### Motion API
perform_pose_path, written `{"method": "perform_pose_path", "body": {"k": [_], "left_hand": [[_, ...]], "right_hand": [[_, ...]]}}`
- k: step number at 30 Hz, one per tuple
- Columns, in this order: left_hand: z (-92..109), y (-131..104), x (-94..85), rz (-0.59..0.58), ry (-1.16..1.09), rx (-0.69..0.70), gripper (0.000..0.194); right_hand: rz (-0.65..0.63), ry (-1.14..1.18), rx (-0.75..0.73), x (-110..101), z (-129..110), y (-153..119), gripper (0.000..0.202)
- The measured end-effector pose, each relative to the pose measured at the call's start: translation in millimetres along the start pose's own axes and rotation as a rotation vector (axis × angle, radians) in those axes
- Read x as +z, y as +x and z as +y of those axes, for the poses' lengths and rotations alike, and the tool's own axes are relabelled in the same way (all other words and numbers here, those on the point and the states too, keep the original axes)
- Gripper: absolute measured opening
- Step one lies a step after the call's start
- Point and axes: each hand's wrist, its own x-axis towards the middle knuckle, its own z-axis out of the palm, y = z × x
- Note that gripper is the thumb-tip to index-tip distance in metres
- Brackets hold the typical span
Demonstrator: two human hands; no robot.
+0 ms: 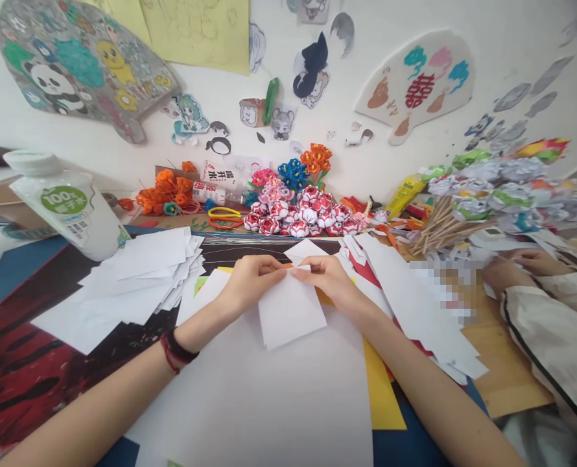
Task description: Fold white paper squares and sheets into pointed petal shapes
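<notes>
A small square of white paper (292, 310) is held by its top edge between both my hands, tilted over a large white sheet (269, 402). My left hand (252, 280) pinches its upper left part with thumb and fingers. On the other side, my right hand (330, 279) pinches the same edge, the two thumbs nearly meeting. Just behind the hands lies another white piece (306, 249). A pile of cut white papers (137, 272) is to the left, and long white strips (415, 298) lie to the right. Yellow paper (383, 395) shows under the large sheet.
A white bottle (72, 207) stands at the back left. Red-and-white paper flowers (303, 217) line the wall, with orange ones (164, 191) left of them. Stick flowers (483, 194) are at the right, near another person's hands (522, 269).
</notes>
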Motion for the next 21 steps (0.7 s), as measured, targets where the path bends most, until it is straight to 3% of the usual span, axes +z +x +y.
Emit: {"method": "perform_pose_path", "body": {"k": [6,11,14,17,21], "left_hand": [[-4,8,-7.2,0.062,0.134,0.021,0.034],[-5,10,-11.5,-0.063,-0.062,-0.003,0.035],[-8,12,-15.3,-0.041,-0.09,-0.025,0.035],[-8,13,-20.3,0.011,0.103,0.041,0.029],[-1,9,-22.2,-0.033,0.324,0.173,0.022]], "right_hand": [[0.094,-0.095,-0.072,-2,1,1,0.04],[0.141,-0.002,-0.086,-5,5,2,0.041],[0.186,0.045,-0.099,-9,6,4,0.04],[0.181,-0.032,-0.126,-11,5,5,0.041],[0.142,-0.158,-0.137,-7,4,4,0.041]]}}
